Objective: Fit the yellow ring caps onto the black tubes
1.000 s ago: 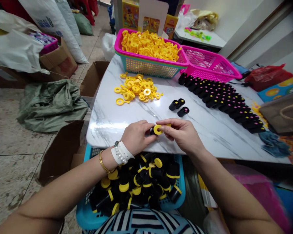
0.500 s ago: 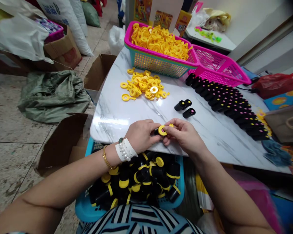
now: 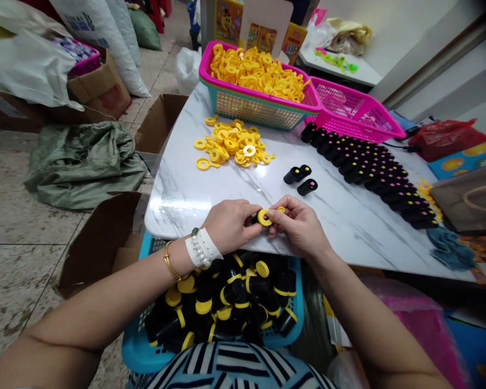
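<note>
Near the table's front edge, my left hand (image 3: 231,224) grips a small black cylinder (image 3: 254,218) between thumb and fingers. A yellow ring piece (image 3: 264,218) lies over the cylinder's end, with a pink spot in its middle. The fingers of my right hand (image 3: 302,224) pinch this ring piece near its small loop. Beyond my hands, a few black cylinders (image 3: 308,187) rest on the marble-patterned table (image 3: 186,205). Loose yellow ring pieces (image 3: 230,141) form a pile farther back. Many black cylinders with pink or yellow spots (image 3: 368,167) stand in rows at the right.
A pink basket full of yellow pieces (image 3: 259,100) stands at the back, beside another pink basket (image 3: 356,102). Below the table edge, a blue basket (image 3: 299,319) holds black cylinders with yellow caps. Cardboard boxes (image 3: 101,237) are at the left.
The whole view has shifted slightly, with table things lying a little farther left in the picture. Both hands keep nearly the same pose on the cylinder and ring piece.
</note>
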Demonstrator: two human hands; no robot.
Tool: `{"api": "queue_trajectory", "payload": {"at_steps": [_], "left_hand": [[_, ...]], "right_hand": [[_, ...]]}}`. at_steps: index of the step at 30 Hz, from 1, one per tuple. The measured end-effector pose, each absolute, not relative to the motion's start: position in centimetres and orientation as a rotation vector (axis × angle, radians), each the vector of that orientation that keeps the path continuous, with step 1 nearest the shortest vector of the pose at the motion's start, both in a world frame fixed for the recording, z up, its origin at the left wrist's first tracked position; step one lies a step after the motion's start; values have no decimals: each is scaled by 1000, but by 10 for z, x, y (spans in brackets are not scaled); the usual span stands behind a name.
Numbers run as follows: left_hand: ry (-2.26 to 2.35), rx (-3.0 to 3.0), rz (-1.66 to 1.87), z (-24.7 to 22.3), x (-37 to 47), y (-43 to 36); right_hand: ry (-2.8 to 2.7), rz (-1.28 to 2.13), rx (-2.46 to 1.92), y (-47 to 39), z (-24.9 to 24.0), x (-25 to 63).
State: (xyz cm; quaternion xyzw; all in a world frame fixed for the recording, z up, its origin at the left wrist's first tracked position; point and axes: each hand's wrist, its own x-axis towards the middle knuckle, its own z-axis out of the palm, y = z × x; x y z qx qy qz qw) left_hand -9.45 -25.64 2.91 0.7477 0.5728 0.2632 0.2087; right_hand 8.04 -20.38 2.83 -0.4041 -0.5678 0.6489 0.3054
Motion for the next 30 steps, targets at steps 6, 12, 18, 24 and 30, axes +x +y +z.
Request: {"api": "queue_trajectory", "payload": {"at_steps": [6,12,18,24,30], "left_hand": [[1631,2129,734,24,-94,-257],[1648,2117,736,23,-95,-257],[1628,2018,780,25,-91,-257],[1563,1908,859,28,-91,-258],[1469,1731,873,33,-96,-255]], "right_hand": [[-1471,1715,-1118,-204,25,81],[-1476,1613,-1123,-207,27,77],[-1568,1554,-1146,-213,30,74],[-1611,1356,-1186,-224,28,70],[-1605,1367,-1156,-226,27,70]]}}
